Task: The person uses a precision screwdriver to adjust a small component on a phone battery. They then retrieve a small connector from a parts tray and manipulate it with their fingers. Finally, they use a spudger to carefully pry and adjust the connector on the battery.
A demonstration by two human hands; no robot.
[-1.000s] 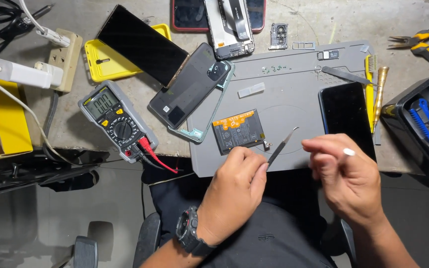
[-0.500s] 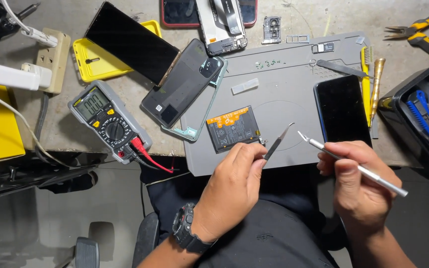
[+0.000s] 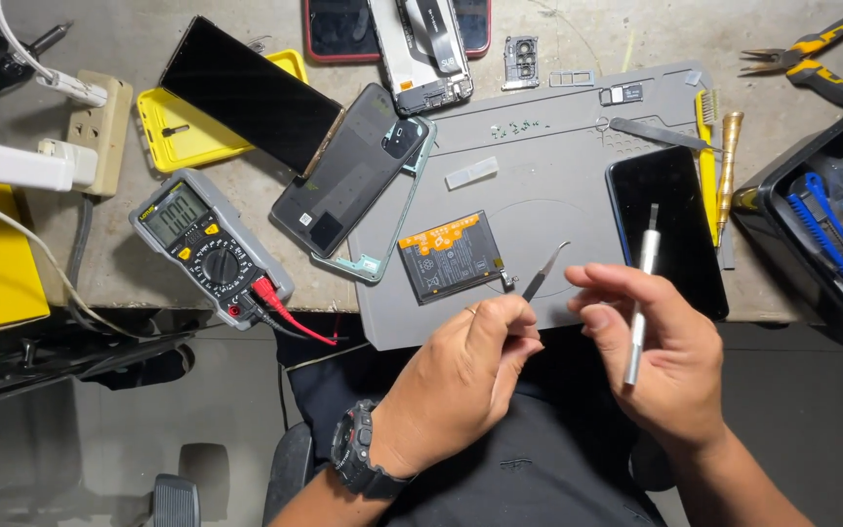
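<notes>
My left hand (image 3: pixel 461 376), with a black watch on the wrist, pinches curved metal tweezers (image 3: pixel 544 272) whose tip points up toward a black phone battery (image 3: pixel 449 258) with an orange label. My right hand (image 3: pixel 661 356) grips a slim silver screwdriver (image 3: pixel 640 298), held nearly upright with its tip up. Both hands hover over the near edge of a grey work mat (image 3: pixel 539 185). A dark phone (image 3: pixel 667 224) lies face up on the mat just beyond the right hand.
A phone back and frame (image 3: pixel 355 181) lies left of the mat, beside a multimeter (image 3: pixel 205 249) with red leads. A yellow case (image 3: pixel 197 122), power strip (image 3: pixel 100 132), pliers (image 3: pixel 817 59) and a black tool bin (image 3: pixel 822 224) ring the bench.
My right hand has turned the screwdriver from a low slant pointing right to nearly upright. The left hand with the tweezers has barely moved.
</notes>
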